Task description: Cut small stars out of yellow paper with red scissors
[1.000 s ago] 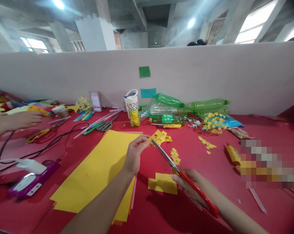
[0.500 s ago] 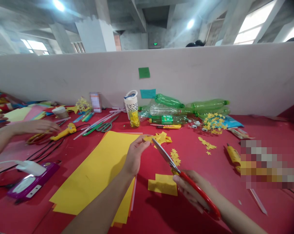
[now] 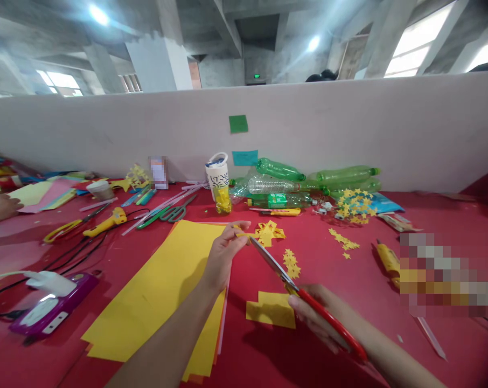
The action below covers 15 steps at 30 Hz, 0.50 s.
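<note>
At the far left edge, a co-worker's hand point(image 3: 4, 207) is partly cut off beside coloured papers point(image 3: 52, 193). A small pale cup point(image 3: 100, 189) stands near, its contents too small to make out; yellow-handled scissors point(image 3: 66, 230) and a purple power strip point(image 3: 58, 308) lie nearer. Over the right edge of the yellow sheets point(image 3: 159, 296), the left hand point(image 3: 224, 253) pinches a small yellow paper piece point(image 3: 244, 235), mostly hidden by the fingers. Behind stands a white patterned cup point(image 3: 217, 175), with something yellow, perhaps a wrapper, at its front. Next, green and clear bottles point(image 3: 280, 169) lie heaped, overlapping one another. The right hand point(image 3: 320, 312) is closed around red-handled scissors point(image 3: 308, 301), whose tips reach the piece. Rightward, a yellow glue gun point(image 3: 388, 263) lies beside a pixelated block that masks whatever is there.
</note>
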Each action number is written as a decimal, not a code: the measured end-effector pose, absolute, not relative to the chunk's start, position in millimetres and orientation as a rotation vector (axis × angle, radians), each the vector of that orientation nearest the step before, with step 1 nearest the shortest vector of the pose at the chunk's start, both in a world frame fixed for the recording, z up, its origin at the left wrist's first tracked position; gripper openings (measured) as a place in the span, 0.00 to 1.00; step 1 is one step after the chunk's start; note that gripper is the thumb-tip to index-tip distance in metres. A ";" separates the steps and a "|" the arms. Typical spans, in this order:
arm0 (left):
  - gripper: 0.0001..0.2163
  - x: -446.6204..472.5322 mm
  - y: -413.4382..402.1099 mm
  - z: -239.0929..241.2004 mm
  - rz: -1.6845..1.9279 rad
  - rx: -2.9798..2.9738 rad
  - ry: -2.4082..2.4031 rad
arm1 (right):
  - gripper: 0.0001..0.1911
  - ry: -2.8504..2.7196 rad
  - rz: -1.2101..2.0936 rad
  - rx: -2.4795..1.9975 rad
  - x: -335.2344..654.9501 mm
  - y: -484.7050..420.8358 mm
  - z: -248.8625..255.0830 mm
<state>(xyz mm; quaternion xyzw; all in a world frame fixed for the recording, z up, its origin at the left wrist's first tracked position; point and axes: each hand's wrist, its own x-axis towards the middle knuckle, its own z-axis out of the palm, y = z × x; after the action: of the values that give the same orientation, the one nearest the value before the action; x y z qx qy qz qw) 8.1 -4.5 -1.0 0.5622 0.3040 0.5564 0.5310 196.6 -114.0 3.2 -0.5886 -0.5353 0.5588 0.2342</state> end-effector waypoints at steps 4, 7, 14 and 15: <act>0.05 7.6 -3.9 -1.1 1.334 1.362 0.729 | 0.22 -1.468 1.563 -1.595 198.9 -113.0 -1.3; 0.05 7.6 -3.4 -0.9 1.333 1.371 0.735 | 0.22 -1.476 1.553 -1.592 199.6 -111.9 -3.3; 0.07 7.8 -5.3 -1.8 1.297 1.364 0.747 | 0.25 -1.375 1.632 -1.546 195.9 -110.1 -3.7; 0.07 8.7 -6.0 -2.4 1.283 1.362 0.754 | 0.26 -1.349 1.634 -1.536 195.3 -110.1 -4.4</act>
<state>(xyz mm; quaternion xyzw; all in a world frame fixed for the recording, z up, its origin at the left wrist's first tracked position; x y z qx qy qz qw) 8.7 -6.0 -2.4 0.5714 0.3162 0.5380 0.5330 195.3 -110.1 -4.4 -0.5668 -0.4978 0.6029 0.2596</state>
